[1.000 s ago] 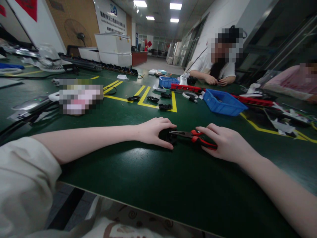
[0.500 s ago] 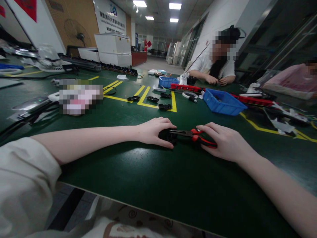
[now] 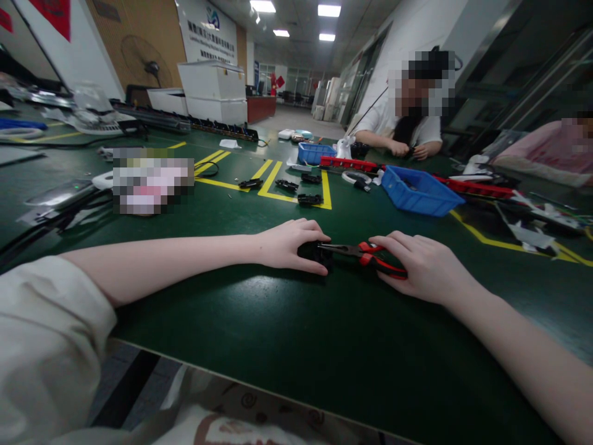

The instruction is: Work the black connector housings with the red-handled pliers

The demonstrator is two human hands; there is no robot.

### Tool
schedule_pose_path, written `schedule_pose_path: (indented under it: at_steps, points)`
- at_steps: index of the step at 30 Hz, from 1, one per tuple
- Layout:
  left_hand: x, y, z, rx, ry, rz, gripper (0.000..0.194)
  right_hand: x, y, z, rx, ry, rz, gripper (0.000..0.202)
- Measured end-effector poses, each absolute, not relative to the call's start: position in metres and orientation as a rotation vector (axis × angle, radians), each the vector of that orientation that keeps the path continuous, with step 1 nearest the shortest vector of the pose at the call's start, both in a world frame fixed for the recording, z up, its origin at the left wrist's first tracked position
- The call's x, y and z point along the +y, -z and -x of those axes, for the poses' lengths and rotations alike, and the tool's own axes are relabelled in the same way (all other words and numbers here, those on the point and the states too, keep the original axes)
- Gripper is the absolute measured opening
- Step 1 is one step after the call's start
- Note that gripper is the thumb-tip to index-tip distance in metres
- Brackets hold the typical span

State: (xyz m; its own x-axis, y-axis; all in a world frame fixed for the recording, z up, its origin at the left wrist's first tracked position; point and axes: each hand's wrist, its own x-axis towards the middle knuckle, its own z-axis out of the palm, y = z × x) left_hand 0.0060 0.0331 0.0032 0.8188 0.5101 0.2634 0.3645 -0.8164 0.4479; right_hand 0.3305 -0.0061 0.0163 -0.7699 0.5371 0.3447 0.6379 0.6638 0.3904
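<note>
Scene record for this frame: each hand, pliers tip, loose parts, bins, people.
left hand: curled around a small black part; grip unclear
right hand: holds red-and-black needle-nose pliers
pliers tip: at the black part; bite unclear
loose parts: four black pieces on the green table, near yellow tape
bins: large blue bin, smaller blue bin
people: one across the table, another at right edge

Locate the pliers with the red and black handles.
In the head view, right of centre, the pliers are in the right hand, their tips at the dark part by the left hand.
</note>
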Motion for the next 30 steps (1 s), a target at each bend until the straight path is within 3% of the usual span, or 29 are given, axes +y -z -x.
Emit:
schedule_pose_path:
  at_steps: [13, 30]
  points:
    - [0.0333, -0.0035, -0.0066, 0.636, -0.532, -2.621, 0.065, -0.0048, -0.0166, -0.3305, -2.656, 0.793, 0.902, 0.044]
    - [0.0328, -0.0038, -0.0071, 0.629, -0.527, -2.618, 0.063, -0.0033, -0.0195, -0.3260, -2.607, 0.987, 0.792, 0.031]
